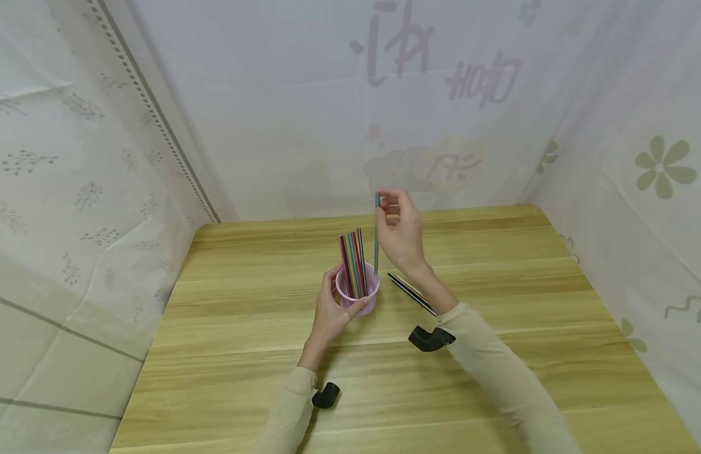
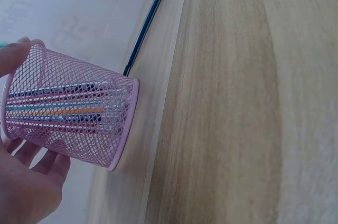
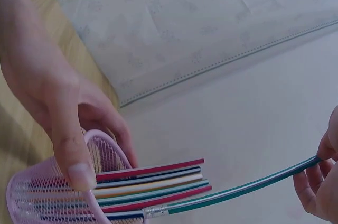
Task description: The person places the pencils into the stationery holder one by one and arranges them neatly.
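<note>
A pink mesh pencil cup (image 1: 364,308) stands on the table, its rim gripped between the thumb and fingers of my left hand (image 1: 330,315). Several striped pencils (image 1: 353,261) lean together inside it, tops well above the rim. My right hand (image 1: 402,234) pinches a green pencil (image 3: 237,188) near its upper end, holding it nearly upright. The pencil's lower end, with a silvery band, overlaps the cup's right rim. Through the mesh in the left wrist view, the lower ends of the standing pencils show.
A few loose dark pencils (image 1: 409,293) lie on the wooden table (image 1: 242,378) right of the cup, partly under my right forearm. Printed cloth (image 1: 282,126) hangs behind the table and along both sides. Each wrist carries a black camera mount (image 1: 431,339).
</note>
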`<state>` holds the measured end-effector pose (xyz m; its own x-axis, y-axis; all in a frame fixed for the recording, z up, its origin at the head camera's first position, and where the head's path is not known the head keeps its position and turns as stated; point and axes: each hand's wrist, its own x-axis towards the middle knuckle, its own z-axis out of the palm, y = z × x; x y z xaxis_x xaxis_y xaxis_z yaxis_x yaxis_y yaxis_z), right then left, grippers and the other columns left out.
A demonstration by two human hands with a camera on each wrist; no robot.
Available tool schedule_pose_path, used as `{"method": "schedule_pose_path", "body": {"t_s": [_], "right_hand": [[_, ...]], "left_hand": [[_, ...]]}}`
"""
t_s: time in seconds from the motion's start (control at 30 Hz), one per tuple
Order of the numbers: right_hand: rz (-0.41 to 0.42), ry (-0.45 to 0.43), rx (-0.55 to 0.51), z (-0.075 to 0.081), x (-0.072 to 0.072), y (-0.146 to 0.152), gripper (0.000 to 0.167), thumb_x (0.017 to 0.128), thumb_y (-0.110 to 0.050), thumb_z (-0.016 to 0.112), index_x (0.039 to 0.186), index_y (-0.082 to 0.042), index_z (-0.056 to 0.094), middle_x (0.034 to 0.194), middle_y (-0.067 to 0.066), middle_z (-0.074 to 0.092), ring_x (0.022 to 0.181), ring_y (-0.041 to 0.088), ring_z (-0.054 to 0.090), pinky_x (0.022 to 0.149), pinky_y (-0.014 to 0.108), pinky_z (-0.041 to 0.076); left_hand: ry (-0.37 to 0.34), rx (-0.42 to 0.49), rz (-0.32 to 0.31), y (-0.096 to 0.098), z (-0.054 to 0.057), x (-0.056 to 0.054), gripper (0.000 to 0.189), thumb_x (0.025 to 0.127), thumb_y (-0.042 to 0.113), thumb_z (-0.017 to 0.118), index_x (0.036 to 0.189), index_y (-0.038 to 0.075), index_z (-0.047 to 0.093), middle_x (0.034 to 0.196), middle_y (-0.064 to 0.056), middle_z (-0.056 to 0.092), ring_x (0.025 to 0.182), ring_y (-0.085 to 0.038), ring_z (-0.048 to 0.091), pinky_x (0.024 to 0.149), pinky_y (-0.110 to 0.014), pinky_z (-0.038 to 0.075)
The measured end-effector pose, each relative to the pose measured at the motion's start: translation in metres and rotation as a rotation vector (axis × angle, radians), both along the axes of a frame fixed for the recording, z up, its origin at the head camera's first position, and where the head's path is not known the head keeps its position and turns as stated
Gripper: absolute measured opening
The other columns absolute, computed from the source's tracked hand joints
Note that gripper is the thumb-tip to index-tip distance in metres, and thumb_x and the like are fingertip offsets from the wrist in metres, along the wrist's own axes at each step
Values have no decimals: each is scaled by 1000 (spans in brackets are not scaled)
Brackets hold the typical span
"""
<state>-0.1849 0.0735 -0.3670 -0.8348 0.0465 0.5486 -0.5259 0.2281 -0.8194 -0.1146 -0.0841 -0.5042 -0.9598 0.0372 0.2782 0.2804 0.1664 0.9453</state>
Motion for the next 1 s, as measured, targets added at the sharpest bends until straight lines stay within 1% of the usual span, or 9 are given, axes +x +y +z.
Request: {"method": "schedule_pose_path", "body": {"t_s": [0.07, 0.1, 0.13, 0.27, 0.37, 0.5, 0.67, 0.83, 1.0], "right_hand": [[18, -1, -21, 0, 0, -5, 30, 93, 11, 57, 122, 7, 58, 101, 21, 61, 90, 34, 64, 71, 16, 56], [25, -1, -27, -1, 0, -8, 30, 93, 10, 57, 122, 7, 58, 101, 21, 61, 89, 32, 64, 71, 16, 56], [32, -3, -29, -2, 0, -10, 29, 93, 10, 57, 122, 6, 58, 100, 20, 60, 89, 30, 64, 71, 17, 56], [72, -12, -35, -10, 1, -18, 29, 93, 9, 58, 122, 6, 59, 100, 20, 61, 89, 29, 64, 71, 20, 58], [111, -23, -35, -18, 1, -23, 30, 91, 9, 60, 121, 6, 60, 100, 21, 62, 89, 32, 66, 72, 25, 62], [141, -55, -21, -30, 1, -27, 31, 90, 9, 61, 121, 5, 60, 100, 21, 63, 89, 32, 67, 75, 36, 64], [137, -86, 9, -43, 2, -29, 30, 91, 7, 62, 121, 4, 60, 100, 19, 64, 89, 30, 68, 75, 41, 65], [131, -94, 49, -55, 4, -33, 29, 91, 5, 63, 120, 4, 60, 98, 19, 65, 87, 30, 69, 71, 33, 65], [135, -96, 89, -68, 5, -36, 29, 90, 5, 65, 118, 2, 62, 96, 17, 67, 84, 29, 70, 69, 26, 63]], "left_hand": [[-4, 1, -13, 0, 9, 3, 88, 74, -1, 86, 146, -10, 36, 143, -32, 50, 128, -49, 54, 112, -58, 45], [-5, 1, -18, 0, 13, 4, 88, 74, -1, 86, 146, -11, 35, 143, -33, 50, 128, -50, 54, 111, -59, 45], [-10, 7, -21, 0, 12, 4, 88, 74, -1, 86, 146, -12, 35, 143, -34, 50, 128, -50, 53, 111, -59, 45], [-1, 20, -7, 1, -2, -1, 89, 74, -2, 86, 148, -8, 36, 143, -31, 50, 128, -49, 54, 111, -60, 44], [-1, 21, 9, 1, -17, -6, 90, 74, 0, 87, 149, -1, 37, 145, -24, 52, 130, -43, 55, 112, -57, 46], [-12, 19, 9, -1, -22, -9, 89, 75, 5, 89, 148, 6, 39, 145, -16, 53, 130, -36, 55, 112, -51, 47], [-14, 10, -6, -1, -23, -9, 89, 75, 9, 88, 149, 8, 38, 146, -14, 52, 131, -34, 55, 113, -48, 47], [-27, 17, -12, -2, -22, -8, 89, 76, 9, 88, 150, 10, 37, 146, -12, 51, 132, -32, 54, 114, -46, 46], [-17, 18, -11, -2, -21, -7, 88, 77, 9, 88, 149, 9, 38, 145, -14, 52, 132, -33, 54, 112, -50, 48]]}}
